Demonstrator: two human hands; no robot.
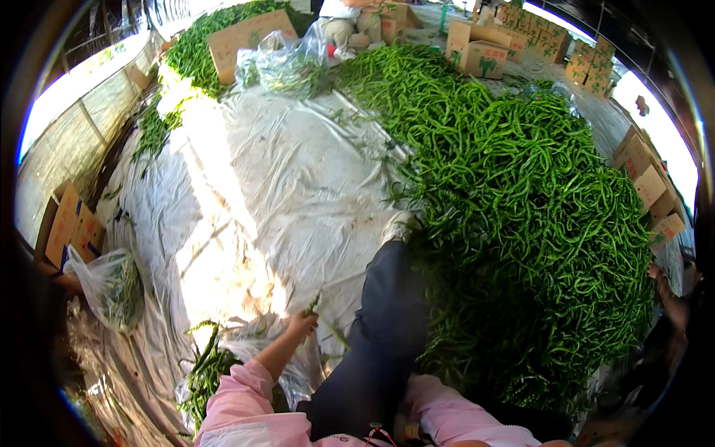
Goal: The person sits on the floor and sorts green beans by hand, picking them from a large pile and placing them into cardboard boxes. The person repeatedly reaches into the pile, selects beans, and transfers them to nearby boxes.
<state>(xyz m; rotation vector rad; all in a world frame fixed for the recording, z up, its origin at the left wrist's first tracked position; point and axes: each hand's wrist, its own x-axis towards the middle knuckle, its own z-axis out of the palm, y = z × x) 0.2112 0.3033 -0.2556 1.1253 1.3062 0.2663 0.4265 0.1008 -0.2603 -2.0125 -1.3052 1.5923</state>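
My left hand [304, 323] is closed around green chili peppers [313, 303], and their tips stick out beyond my fingers. It is above the pale plastic sheet [313, 223], left of my outstretched leg in dark trousers [385, 307]. Beside my left forearm, a clear plastic bag [246, 347] lies next to a bunch of long green peppers [204, 371]. A broad heap of long green chili peppers [519, 184] spreads to the right of my leg, its near part in shadow. My right sleeve [447, 408] shows at the bottom, but my right hand is out of sight.
A filled clear bag [120, 290] and a cardboard box [72, 229] stand at left. More bagged peppers [290, 67] and an open carton [477, 50] lie ahead. A person [341, 25] sits at the far end; another person's hand [659, 276] is by the heap's right edge.
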